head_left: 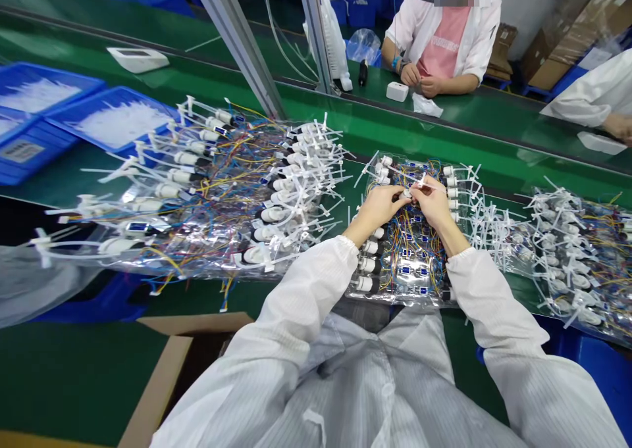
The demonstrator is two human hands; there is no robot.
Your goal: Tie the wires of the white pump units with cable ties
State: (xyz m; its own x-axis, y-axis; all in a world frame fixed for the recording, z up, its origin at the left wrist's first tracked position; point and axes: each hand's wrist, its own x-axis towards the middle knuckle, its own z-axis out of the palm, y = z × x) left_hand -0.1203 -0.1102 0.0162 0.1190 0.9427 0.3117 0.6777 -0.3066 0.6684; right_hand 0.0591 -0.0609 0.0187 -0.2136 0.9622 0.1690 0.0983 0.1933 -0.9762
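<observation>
My left hand [379, 208] is closed, thumb and fingers pinching a small white cylindrical part [407, 193]. Close beside it, my right hand [433, 203] is closed too, its fingertips on a thin white plastic tie [421, 181] at that part. Fingers cover much of both pieces. Both hands are above a clear plastic tray [399, 297] that holds rows of small assemblies. Along the tray's left side lie white cylinders with black ends [366, 264]. Small blue components [405, 270] and thin coloured wires fill its middle, and more white cylinders with ties line its right side.
Similar loaded trays lie left [197, 264] and right [612, 257]. Blue bins [54, 116] with white ties stand far left. A metal post [241, 47] rises behind the left trays. Across the bench sits a co-worker [444, 47]; another person's sleeve [592, 93] shows right. An open carton [158, 389] is below left.
</observation>
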